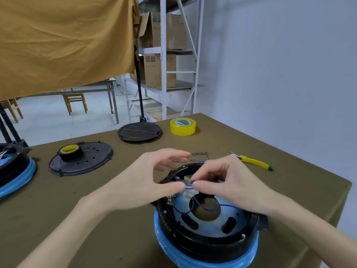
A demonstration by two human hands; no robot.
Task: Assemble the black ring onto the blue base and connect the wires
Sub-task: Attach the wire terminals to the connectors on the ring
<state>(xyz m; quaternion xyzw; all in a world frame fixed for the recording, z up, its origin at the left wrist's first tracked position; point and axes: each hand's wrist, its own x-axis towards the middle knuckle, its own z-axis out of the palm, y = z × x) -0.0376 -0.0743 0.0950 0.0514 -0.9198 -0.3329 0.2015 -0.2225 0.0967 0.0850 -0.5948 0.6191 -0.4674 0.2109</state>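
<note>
Pinching blue wire (190, 187) over black ring (208, 242): left hand (146, 182) thumb-forefinger; right hand (226, 182) fingers curled.

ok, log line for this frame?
ring: black ring on blue base | left hand, right hand: pinching blue wire | step: connecting

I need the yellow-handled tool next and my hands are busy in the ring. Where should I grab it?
Take the yellow-handled tool by the middle of its yellow handle, coming from above with the right hand. It lies flat on the table with bare cloth around it, metal tip pointing left, green end right.
</note>
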